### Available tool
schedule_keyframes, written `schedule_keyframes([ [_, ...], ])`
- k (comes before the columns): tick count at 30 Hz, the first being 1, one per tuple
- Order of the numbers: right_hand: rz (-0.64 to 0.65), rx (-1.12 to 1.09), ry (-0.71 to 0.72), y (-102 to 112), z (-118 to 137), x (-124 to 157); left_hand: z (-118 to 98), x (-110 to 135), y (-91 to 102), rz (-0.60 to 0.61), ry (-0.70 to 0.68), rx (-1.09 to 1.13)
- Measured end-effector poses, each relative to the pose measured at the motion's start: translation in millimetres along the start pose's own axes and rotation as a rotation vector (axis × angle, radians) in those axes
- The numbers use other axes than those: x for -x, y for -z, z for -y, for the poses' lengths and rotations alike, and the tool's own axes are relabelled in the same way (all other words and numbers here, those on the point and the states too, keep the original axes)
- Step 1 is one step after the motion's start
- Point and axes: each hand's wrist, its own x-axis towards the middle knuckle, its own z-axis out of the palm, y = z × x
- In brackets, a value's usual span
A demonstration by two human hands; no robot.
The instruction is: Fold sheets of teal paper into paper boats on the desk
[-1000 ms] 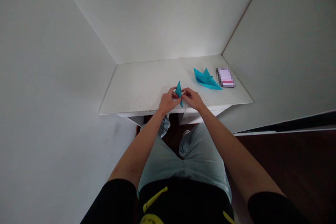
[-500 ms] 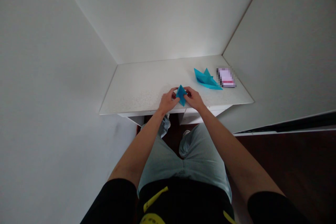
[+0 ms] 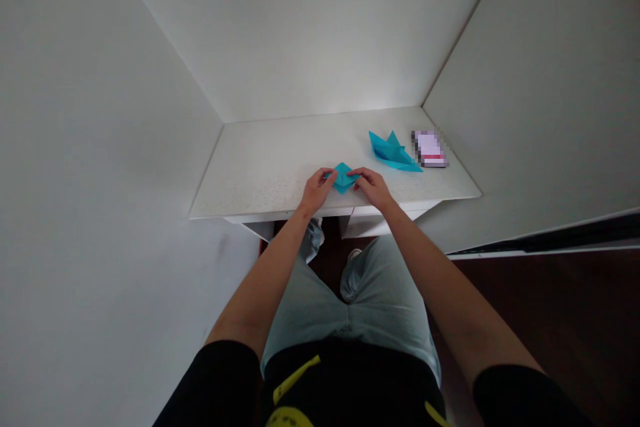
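A small piece of folded blue paper (image 3: 343,180), diamond-shaped with a crease near its middle, is at the front part of the white desk. My left hand (image 3: 317,188) pinches its left corner between thumb and fingers. On the opposite corner, my right hand (image 3: 374,188) has its thumb and fingers closed. Farther back and to the right, a folded blue paper boat (image 3: 394,152) rests on the desk, apart from both hands.
Right of the boat lies a phone (image 3: 430,149), its picture blurred into blocks. The white desk (image 3: 260,153) is bounded by walls at the left, back and right. A drawer (image 3: 373,221) sits under its front edge, above my legs.
The folded paper has gone from a narrow, upright diamond to a wider, flatter one. My hands have moved slightly apart along with its corners. The boat and phone stay put.
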Motion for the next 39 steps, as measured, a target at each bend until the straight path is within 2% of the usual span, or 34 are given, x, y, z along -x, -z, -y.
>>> schedule_keyframes([
  [6,0.009,0.005,-0.022,-1.7,2.7,2.9,8.7,-0.5,2.6,0.086,0.039,0.141],
  [11,0.054,0.070,-0.047,-2.8,4.7,1.7,7.1,-3.1,4.5,0.048,0.021,0.024],
  [16,0.035,0.103,-0.055,-2.6,10.8,-0.1,0.7,-5.0,4.4,0.079,0.026,-0.012],
  [24,-0.075,0.035,-0.051,-3.6,9.6,-3.8,-0.3,-4.7,5.9,-0.004,0.050,0.102],
  [35,-0.302,-0.053,-0.067,2.5,4.0,-8.3,13.6,-11.6,9.0,-0.223,0.089,0.274],
  [39,-0.320,-0.072,-0.061,3.4,2.6,-9.2,15.4,-13.6,8.0,-0.252,0.117,0.300],
])
